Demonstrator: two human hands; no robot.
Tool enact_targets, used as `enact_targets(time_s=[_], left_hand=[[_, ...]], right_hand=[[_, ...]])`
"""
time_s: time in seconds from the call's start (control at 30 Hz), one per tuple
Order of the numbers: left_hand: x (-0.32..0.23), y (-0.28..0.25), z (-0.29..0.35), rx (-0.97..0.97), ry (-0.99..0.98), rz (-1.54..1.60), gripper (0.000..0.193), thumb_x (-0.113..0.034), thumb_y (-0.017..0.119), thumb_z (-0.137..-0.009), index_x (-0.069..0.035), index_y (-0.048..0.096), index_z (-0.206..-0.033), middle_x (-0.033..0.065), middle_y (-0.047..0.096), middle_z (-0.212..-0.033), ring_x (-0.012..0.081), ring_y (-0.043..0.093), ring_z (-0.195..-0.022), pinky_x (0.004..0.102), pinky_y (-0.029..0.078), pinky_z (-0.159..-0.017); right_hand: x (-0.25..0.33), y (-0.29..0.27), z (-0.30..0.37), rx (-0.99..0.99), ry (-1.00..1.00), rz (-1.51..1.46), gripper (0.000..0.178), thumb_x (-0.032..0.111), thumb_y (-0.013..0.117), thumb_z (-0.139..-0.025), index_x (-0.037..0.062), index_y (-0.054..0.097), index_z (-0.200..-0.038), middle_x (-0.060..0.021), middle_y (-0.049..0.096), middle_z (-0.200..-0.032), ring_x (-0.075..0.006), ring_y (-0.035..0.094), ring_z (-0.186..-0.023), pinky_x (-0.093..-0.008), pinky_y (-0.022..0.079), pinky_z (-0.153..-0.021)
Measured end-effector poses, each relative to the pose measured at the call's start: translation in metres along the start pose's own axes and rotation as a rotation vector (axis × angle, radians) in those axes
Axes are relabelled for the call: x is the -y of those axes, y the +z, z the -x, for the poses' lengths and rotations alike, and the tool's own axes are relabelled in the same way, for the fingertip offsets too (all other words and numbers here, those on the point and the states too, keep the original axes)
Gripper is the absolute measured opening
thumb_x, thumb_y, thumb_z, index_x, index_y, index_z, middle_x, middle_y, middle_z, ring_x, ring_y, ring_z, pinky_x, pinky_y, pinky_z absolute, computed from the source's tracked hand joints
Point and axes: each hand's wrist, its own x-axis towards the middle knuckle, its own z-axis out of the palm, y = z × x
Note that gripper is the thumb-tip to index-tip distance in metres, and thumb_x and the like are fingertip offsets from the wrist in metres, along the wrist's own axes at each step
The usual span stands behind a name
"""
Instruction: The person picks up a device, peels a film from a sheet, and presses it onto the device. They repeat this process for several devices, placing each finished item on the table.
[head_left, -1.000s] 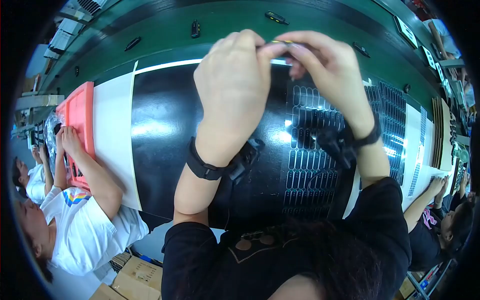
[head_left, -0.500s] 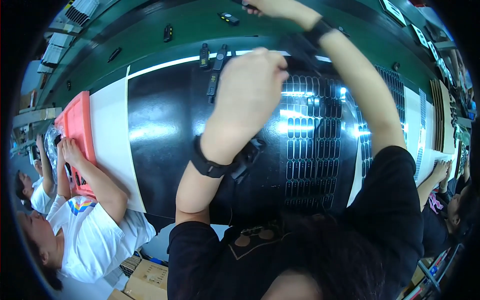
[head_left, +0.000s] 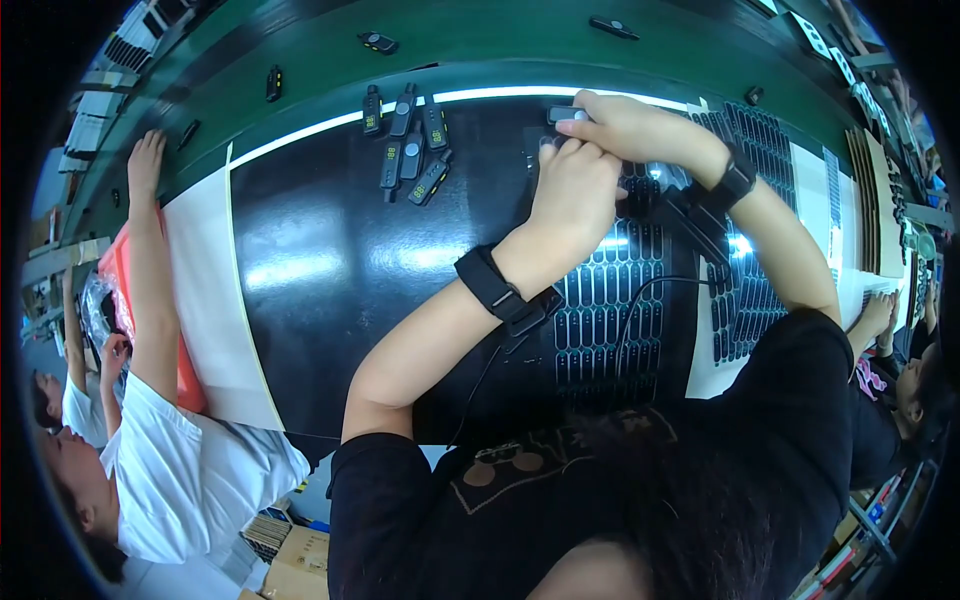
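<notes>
My right hand (head_left: 625, 128) pinches a small black handheld device (head_left: 566, 115) with a round grey button, near the far edge of the black mat (head_left: 330, 290). Just below it my left hand (head_left: 580, 185) has its fingers curled together, close to the device. What sits between those fingertips is too small to tell. Several similar black devices (head_left: 411, 157), some with lit yellow digits, lie in a loose group left of my hands. Under and beside my forearms is a sheet of black oblong stickers (head_left: 610, 335) with pale outlines.
Beyond the mat runs a green conveyor belt (head_left: 480, 55) carrying scattered devices. At left a co-worker's hand (head_left: 147, 160) reaches over it, above a red tray (head_left: 122, 262). Cardboard dividers (head_left: 875, 205) stand at right. Black straps circle both my wrists, and a thin cable (head_left: 650, 285) crosses the stickers.
My right hand has come back from over the belt to the mat's far edge. My left hand moved right, uncovering more devices. Belt devices shifted left; the co-worker's hand left the tray.
</notes>
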Motion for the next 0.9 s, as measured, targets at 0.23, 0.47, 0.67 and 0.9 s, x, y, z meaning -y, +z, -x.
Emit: enact_targets(time_s=[0.23, 0.47, 0.67, 0.9], left_hand=[[-0.028, -0.037, 0.008, -0.004, 0.089, 0.013, 0.008, -0.013, 0.063, -0.065, -0.008, 0.057, -0.064, 0.0004, 0.054, -0.066, 0.0192, 0.051, -0.067, 0.032, 0.029, -0.066], [-0.046, -0.121, -0.004, -0.165, -0.089, 0.416, 0.012, -0.002, 0.063, -0.065, -0.005, 0.061, -0.076, -0.0001, 0.053, -0.066, 0.0097, 0.05, -0.064, 0.0215, 0.035, -0.063], [-0.037, -0.147, 0.0, -0.336, -0.195, 0.676, 0.032, 0.006, 0.058, -0.07, 0.003, 0.053, -0.102, 0.0011, 0.054, -0.072, 0.007, 0.048, -0.068, 0.0178, 0.037, -0.065], [-0.043, -0.147, 0.007, -0.52, -0.214, 0.843, 0.043, 0.008, 0.054, -0.072, 0.006, 0.042, -0.113, 0.0021, 0.055, -0.071, 0.008, 0.05, -0.069, 0.0179, 0.037, -0.071]], right_hand=[[-0.008, -0.006, -0.011, 0.071, -0.158, -0.014, 0.046, 0.036, 0.042, -0.086, -0.0095, 0.051, -0.088, -0.0167, 0.058, -0.071, -0.0196, 0.057, -0.054, -0.0287, 0.045, -0.049], [0.008, -0.022, 0.022, -0.325, -0.227, -0.393, 0.036, 0.031, 0.048, -0.084, -0.0048, 0.054, -0.083, -0.0086, 0.056, -0.068, -0.0155, 0.055, -0.053, -0.025, 0.044, -0.051], [0.035, -0.036, 0.043, -0.777, -0.797, -0.201, 0.019, 0.007, 0.058, -0.077, -0.0014, 0.055, -0.094, -0.0043, 0.056, -0.084, -0.0103, 0.054, -0.073, -0.0196, 0.043, -0.07], [0.069, -0.021, 0.07, -0.723, -0.736, -0.73, 0.029, -0.007, 0.061, -0.068, -0.0065, 0.053, -0.096, -0.0141, 0.056, -0.097, -0.0159, 0.056, -0.085, -0.0227, 0.046, -0.074]])
